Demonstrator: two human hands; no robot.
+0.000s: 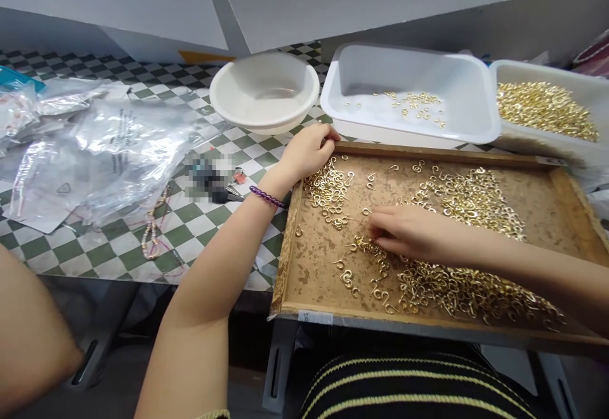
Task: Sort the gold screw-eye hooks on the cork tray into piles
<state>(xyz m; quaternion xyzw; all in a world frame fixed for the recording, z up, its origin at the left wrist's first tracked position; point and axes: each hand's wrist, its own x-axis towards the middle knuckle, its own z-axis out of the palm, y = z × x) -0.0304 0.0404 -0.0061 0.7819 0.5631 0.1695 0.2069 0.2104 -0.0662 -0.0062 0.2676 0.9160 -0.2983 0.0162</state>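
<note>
Clearly, nearest the person's black top with yellow stripes [404, 381] sits a shallow brown wooden tray [318, 266], small gold-coloured metal hooks [457, 289] heaped over its middle and right, fewer at its far left corner. The right hand [394, 232] reaches among them, fingers bunched narrow; whether they grip one I can't tell. At that corner the left hand [311, 150] bends its fingers, its hold hidden from me. Beyond stand a round white bowl [264, 119], a rectangular white tub [413, 129] with scattered hooks, and another tub [533, 143] heaped with gold-coloured pieces [547, 108].
</note>
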